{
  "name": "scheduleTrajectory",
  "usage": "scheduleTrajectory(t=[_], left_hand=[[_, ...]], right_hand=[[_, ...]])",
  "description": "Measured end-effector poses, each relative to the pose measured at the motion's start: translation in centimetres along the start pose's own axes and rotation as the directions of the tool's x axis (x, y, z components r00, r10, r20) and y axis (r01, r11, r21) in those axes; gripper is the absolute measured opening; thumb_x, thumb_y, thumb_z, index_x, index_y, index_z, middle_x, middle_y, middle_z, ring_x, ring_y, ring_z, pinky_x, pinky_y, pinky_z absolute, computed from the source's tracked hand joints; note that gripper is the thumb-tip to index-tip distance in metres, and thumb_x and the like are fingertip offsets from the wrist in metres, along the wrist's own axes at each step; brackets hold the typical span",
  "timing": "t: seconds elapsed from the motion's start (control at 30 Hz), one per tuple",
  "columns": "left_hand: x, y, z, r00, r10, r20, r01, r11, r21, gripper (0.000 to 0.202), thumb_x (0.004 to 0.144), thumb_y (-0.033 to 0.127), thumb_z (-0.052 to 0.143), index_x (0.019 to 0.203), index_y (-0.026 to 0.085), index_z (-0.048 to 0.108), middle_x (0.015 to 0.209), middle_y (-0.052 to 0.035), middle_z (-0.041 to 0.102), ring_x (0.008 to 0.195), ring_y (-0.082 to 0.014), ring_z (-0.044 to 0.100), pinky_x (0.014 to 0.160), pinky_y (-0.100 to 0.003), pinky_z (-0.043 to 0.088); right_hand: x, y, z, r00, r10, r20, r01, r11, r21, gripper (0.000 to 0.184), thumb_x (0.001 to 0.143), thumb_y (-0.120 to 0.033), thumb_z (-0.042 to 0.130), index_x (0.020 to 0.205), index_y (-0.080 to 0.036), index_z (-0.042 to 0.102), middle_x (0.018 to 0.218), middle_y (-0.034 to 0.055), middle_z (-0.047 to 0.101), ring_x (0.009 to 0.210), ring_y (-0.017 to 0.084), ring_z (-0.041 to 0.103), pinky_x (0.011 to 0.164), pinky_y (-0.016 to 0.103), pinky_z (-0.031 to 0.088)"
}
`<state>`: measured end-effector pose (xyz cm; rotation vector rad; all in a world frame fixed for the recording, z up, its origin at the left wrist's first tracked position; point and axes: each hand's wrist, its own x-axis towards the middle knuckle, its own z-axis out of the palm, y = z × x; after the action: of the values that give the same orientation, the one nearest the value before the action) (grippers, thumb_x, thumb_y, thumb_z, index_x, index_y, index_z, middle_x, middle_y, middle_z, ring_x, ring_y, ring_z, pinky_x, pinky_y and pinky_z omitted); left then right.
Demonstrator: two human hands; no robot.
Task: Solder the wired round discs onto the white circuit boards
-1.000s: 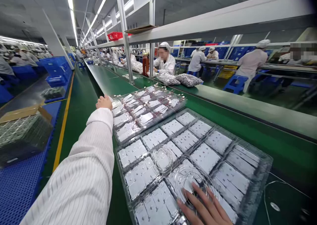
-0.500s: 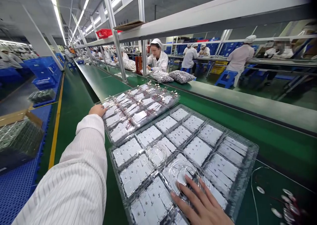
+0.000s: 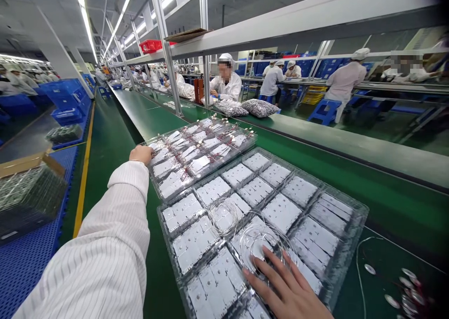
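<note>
My left hand (image 3: 141, 154) reaches out in a white striped sleeve and grips the near left corner of the far clear plastic tray (image 3: 245, 145), which holds white boards with red wires. My right hand (image 3: 286, 291) lies flat with fingers spread on the near clear tray (image 3: 351, 244), over coils of thin clear wire (image 3: 257, 244). A second wire coil (image 3: 226, 216) rests on that tray's white circuit boards. Both trays sit on the green conveyor belt (image 3: 147, 115).
Loose wire and small round discs (image 3: 403, 286) lie on the belt at the right. Blue matting (image 3: 28, 263) and a box of parts (image 3: 28, 188) stand at the left. Across the line, a person in white (image 3: 226, 83) sits behind filled bags (image 3: 261, 107); other workers sit farther off.
The far tray has slid nearer with my left hand, closing up on the near tray. My right hand stays flat on the wire coils; the view shifted a little.
</note>
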<state>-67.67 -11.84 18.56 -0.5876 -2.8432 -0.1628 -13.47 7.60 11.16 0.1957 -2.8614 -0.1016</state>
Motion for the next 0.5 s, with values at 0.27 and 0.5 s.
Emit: scheduleTrajectory(t=[0.27, 0.5], left_hand=[[-0.7, -0.2, -1.1, 0.973, -0.108, -0.205, 0.101, 0.994, -0.045, 0.040, 0.088, 0.028, 0.042, 0.114, 0.013, 0.069, 0.107, -0.0178, 0.067, 0.108, -0.0347, 0.056, 0.088, -0.044, 0.042], [1.5, 1.0, 0.0, 0.982, -0.171, -0.085, 0.151, 0.968, -0.200, 0.033, 0.091, 0.038, 0.056, 0.109, 0.012, 0.064, 0.108, -0.0117, 0.066, 0.102, -0.0252, 0.061, 0.090, -0.045, 0.048]], right_hand=[[0.4, 0.1, 0.0, 0.998, -0.030, -0.048, 0.026, 0.995, -0.092, 0.086, 0.083, -0.079, 0.038, 0.153, -0.033, 0.018, 0.144, -0.0024, 0.049, 0.120, 0.028, 0.058, 0.085, 0.041, 0.056], [0.4, 0.0, -0.3, 0.996, -0.054, -0.072, 0.043, 0.990, -0.137, 0.088, 0.082, -0.080, 0.038, 0.153, -0.030, 0.021, 0.140, -0.0041, 0.052, 0.118, 0.026, 0.060, 0.082, 0.037, 0.057]])
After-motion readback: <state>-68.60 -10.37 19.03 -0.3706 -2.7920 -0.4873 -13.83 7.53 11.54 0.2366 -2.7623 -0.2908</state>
